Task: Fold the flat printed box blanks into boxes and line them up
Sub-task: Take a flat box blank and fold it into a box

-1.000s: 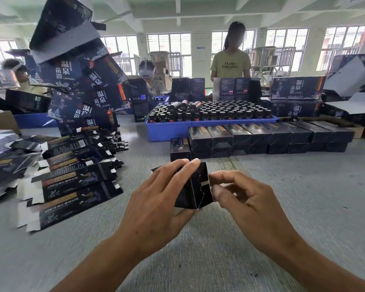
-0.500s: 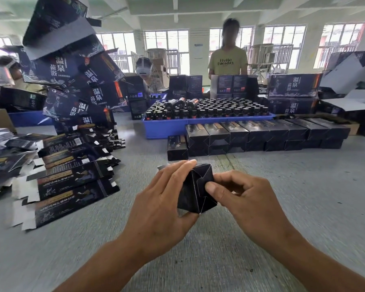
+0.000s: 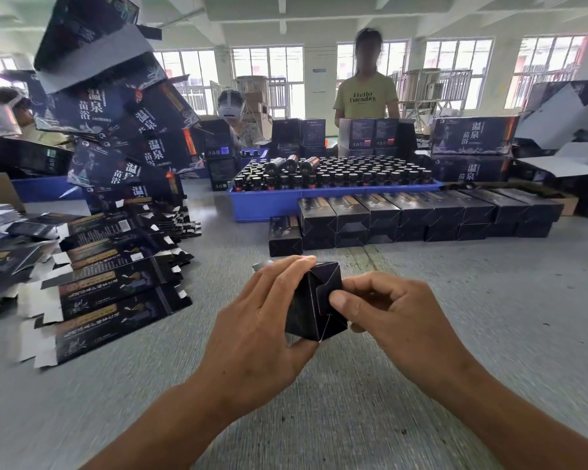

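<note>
Head view: both hands hold one dark box (image 3: pixel 314 301) just above the grey table (image 3: pixel 455 317), end flaps facing the camera. Left hand (image 3: pixel 262 330) wraps its left side, fingers curled over the top, thumb under the bottom corner. Right hand (image 3: pixel 394 317) has fingers curled, thumb pressing an end flap near the middle. Flat blanks (image 3: pixel 112 296) fan out in a pile on the left. Finished boxes (image 3: pixel 418 217) sit in a row further back, in front of a blue tray (image 3: pixel 262 206) of bottles (image 3: pixel 336 174). A person in a yellow shirt (image 3: pixel 365 98) stands behind the tray.
</note>
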Demonstrator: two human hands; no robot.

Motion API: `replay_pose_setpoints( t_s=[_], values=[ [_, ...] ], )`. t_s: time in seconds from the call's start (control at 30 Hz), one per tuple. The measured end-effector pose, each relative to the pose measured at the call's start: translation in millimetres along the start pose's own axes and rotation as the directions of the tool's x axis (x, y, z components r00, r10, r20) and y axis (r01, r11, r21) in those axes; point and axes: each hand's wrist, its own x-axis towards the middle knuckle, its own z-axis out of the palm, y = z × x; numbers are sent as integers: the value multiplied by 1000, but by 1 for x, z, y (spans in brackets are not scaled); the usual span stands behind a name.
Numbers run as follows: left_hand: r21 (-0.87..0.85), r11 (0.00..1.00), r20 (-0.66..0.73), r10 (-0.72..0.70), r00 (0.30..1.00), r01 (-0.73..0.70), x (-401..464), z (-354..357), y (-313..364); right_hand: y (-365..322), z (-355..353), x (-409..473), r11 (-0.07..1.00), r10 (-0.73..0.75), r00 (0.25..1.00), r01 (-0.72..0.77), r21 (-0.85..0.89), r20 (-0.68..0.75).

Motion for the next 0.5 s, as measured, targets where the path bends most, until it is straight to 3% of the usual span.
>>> replay_pose_setpoints(
  t_s=[0.5],
  values=[
    [-25, 1000, 4, 0, 1000, 0, 0, 4, 2, -1, 5, -2, 988, -43, 992, 24, -153, -122]
  ],
)
